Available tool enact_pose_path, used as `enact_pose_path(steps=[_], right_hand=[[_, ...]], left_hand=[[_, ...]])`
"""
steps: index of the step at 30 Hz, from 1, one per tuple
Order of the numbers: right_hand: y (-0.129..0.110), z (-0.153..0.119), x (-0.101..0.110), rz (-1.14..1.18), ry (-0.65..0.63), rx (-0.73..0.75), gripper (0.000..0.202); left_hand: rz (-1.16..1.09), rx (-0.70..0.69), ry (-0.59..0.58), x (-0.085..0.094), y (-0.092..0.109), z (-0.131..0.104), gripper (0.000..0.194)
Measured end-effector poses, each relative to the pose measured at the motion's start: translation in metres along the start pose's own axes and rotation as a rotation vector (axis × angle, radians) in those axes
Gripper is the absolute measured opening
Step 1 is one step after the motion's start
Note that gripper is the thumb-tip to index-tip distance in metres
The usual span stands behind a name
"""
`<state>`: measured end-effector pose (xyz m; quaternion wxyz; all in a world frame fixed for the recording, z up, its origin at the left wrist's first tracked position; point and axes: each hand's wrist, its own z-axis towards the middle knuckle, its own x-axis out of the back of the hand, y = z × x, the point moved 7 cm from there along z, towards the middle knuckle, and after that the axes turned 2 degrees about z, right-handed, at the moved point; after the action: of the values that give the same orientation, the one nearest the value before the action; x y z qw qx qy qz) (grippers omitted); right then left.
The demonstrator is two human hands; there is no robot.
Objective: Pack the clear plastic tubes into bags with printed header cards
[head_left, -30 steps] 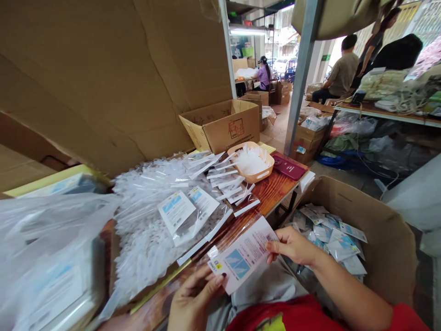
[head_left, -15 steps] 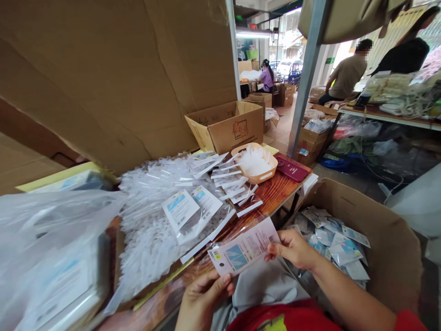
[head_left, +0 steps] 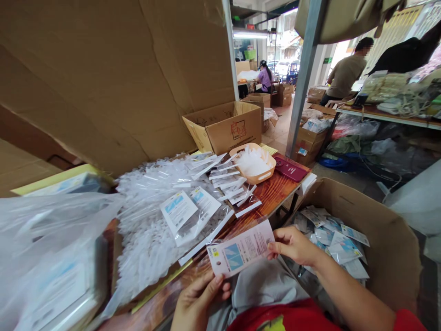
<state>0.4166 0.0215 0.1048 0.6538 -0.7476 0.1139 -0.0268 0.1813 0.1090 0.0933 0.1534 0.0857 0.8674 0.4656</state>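
A printed white card in a clear plastic bag [head_left: 246, 246] is held above my lap, its text and blue picture facing me. My left hand [head_left: 203, 292] pinches its lower left corner between thumb and fingers. The right end is gripped by my right hand [head_left: 292, 246], thumb on the front. Close by on the table, two more bagged cards [head_left: 179, 209] lie on a heap of small clear-white plastic pieces [head_left: 148, 230]. Several clear bags with white strips [head_left: 227, 184] overlap to the right of them.
An orange basket [head_left: 265, 174] of white pieces and a dark red phone [head_left: 291, 170] sit on the wooden table. Behind them stands an open carton [head_left: 234, 131]. A large box [head_left: 389, 243] at my right holds many bagged cards. Plastic-wrapped stacks [head_left: 58, 280] stand left. People sit farther off.
The card has turned slightly flatter toward me and both hands keep hold of it. The whole view has shifted a little. A person at the far right has leaned out of view.
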Motion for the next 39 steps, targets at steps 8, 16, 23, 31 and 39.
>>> enact_pose_path(steps=[8, 16, 23, 31, 39], right_hand=[[-0.004, -0.010, 0.031, -0.018, 0.129, 0.001, 0.056], [-0.030, -0.031, 0.073, -0.263, 0.466, 0.310, 0.047], [-0.078, -0.070, 0.057, -1.259, 0.689, 1.033, 0.030], [-0.062, -0.076, 0.057, -1.614, 0.723, 1.053, 0.053], [-0.057, -0.078, 0.056, -1.662, 0.757, 1.108, 0.057]], left_hand=[[0.189, -0.213, -0.015, -0.002, 0.008, -0.003, 0.049], [0.341, -0.261, -0.084, 0.011, 0.019, 0.004, 0.043], [0.495, -0.276, -0.160, 0.009, 0.021, 0.000, 0.035], [0.620, -0.363, -0.214, 0.007, 0.025, -0.001, 0.030], [0.650, -0.363, -0.265, 0.007, 0.022, -0.002, 0.029]])
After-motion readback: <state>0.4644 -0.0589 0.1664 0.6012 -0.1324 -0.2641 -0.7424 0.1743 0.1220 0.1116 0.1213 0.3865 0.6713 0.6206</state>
